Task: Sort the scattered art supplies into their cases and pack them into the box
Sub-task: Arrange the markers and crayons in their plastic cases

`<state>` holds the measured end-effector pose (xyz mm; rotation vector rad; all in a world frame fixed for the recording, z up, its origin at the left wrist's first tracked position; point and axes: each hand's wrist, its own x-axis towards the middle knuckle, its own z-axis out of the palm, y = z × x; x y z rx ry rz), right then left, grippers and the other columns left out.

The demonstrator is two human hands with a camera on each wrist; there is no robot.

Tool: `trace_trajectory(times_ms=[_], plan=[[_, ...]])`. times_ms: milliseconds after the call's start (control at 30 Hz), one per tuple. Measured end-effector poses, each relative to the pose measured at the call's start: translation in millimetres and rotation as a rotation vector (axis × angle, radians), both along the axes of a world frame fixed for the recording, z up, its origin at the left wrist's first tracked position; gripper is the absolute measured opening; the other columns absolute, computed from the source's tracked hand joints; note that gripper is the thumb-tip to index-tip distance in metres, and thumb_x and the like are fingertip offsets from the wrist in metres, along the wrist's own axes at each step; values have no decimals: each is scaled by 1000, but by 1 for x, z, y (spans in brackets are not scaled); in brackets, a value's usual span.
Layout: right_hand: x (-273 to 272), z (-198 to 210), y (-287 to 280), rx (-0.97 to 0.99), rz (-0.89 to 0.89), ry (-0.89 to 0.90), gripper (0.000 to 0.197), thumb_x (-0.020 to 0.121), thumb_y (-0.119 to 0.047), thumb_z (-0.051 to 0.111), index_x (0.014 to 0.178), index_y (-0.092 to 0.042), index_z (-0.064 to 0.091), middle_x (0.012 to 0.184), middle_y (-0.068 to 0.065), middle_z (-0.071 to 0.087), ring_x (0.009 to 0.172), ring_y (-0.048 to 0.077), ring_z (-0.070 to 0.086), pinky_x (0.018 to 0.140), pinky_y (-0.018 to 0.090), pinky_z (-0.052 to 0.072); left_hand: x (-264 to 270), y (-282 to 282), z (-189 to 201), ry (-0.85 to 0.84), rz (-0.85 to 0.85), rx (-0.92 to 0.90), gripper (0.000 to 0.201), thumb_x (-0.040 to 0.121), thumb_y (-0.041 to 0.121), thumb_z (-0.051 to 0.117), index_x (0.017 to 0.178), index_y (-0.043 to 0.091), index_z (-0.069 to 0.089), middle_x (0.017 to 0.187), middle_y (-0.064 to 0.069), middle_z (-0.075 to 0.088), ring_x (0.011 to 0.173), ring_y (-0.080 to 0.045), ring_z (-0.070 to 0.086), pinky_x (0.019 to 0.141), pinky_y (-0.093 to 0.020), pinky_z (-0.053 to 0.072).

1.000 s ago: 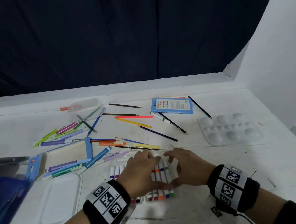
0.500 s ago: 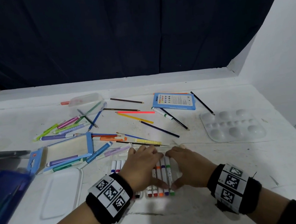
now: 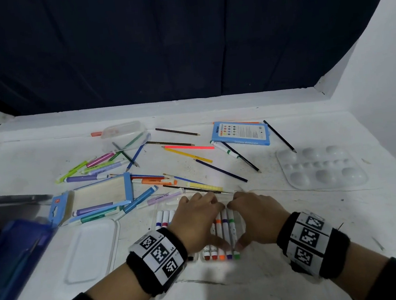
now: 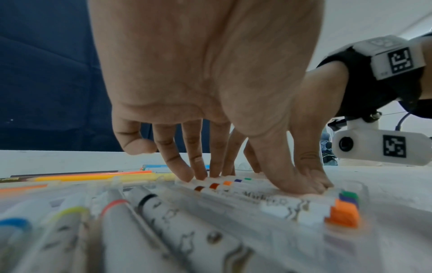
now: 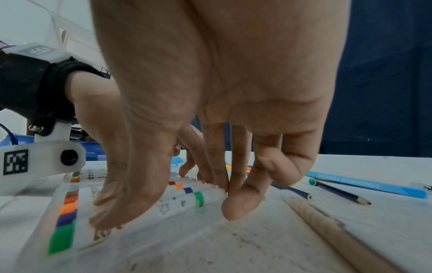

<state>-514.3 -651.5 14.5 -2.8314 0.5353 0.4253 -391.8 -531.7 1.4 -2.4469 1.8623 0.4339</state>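
A row of white markers with coloured caps (image 3: 226, 230) lies in a shallow clear case (image 3: 160, 206) near the table's front edge. Both hands rest on top of it. My left hand (image 3: 207, 222) covers the middle markers, with its fingertips at their far ends and its thumb (image 4: 301, 184) pressing down near the caps. My right hand (image 3: 243, 218) mirrors it on the right, its thumb (image 5: 121, 208) on the green-capped marker (image 5: 184, 201) and its fingers at the far end. Neither hand curls round a marker. The markers under the left palm are hidden.
A blue box (image 3: 13, 262) sits at the left edge, with a white lid (image 3: 90, 251) beside it. Behind lie an open blue highlighter case (image 3: 99, 194), loose highlighters (image 3: 91, 168), scattered pencils (image 3: 219, 169), a blue pencil box (image 3: 240, 133), a clear case (image 3: 124, 133) and a white palette (image 3: 321, 168).
Both hands stay pressed on the marker row, and their fingertips have drawn slightly closer together. My head view has shifted a little.
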Motion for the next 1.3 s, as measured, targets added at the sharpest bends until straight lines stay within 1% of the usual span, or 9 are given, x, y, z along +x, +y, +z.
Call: trace_trajectory(times_ms=[133,267,333,467,633,800,1000,1167,1300], plan=[[6,9,-14,71,-22,-27,59,68,-50,83,116,-23,61,114,-6,56,99,12,53,81,29,44,0,5,1,22,3,-24,79,73,69,69,140,31,48,134,6,47,119,-18,40,103,-41,33],[24,18,-47,125,-182,-357,19,86,-35,70,97,-20,68,101,-4,68,81,8,58,75,24,48,1,5,5,4,3,6,83,74,72,66,142,30,45,137,7,47,122,-19,39,109,-46,28],[37,14,-63,64,-212,-413,16,90,-28,64,101,-18,67,101,-2,67,85,13,60,77,27,50,1,4,5,-3,10,10,84,72,74,66,140,31,45,135,7,48,122,-19,39,110,-47,26],[61,-3,-94,-25,-128,-306,30,97,-28,51,123,-14,58,122,3,58,114,22,51,95,42,48,2,4,0,-2,44,-6,84,69,77,65,139,35,45,133,10,49,120,-18,40,108,-46,26],[77,-14,-110,-250,-21,19,31,102,-34,34,128,-20,45,135,2,43,121,26,43,93,50,40,5,1,-1,27,75,5,84,66,78,67,136,37,47,131,11,50,118,-16,41,106,-47,27],[83,-18,-108,-396,3,47,32,102,-35,33,123,-20,52,130,-1,46,124,25,36,96,52,34,7,-4,-1,41,74,16,81,63,76,71,131,35,51,126,11,53,115,-16,44,102,-42,28],[68,-8,-94,-175,-112,-274,10,87,-29,58,97,-25,59,92,-7,52,97,18,56,82,34,40,8,-2,-5,8,43,13,85,64,78,68,134,34,48,127,9,52,115,-17,45,103,-44,32],[36,4,-70,57,-240,-750,14,82,-18,67,83,-22,54,73,-8,59,64,9,55,60,25,48,9,-2,-5,-1,27,5,86,64,79,67,134,33,47,124,9,52,111,-17,46,99,-41,32],[12,19,-48,390,-316,-947,15,84,-22,75,76,-20,62,68,-8,60,66,9,56,59,16,45,8,-3,-3,-10,18,11,84,66,78,67,134,33,47,123,9,52,112,-17,46,100,-41,32]])
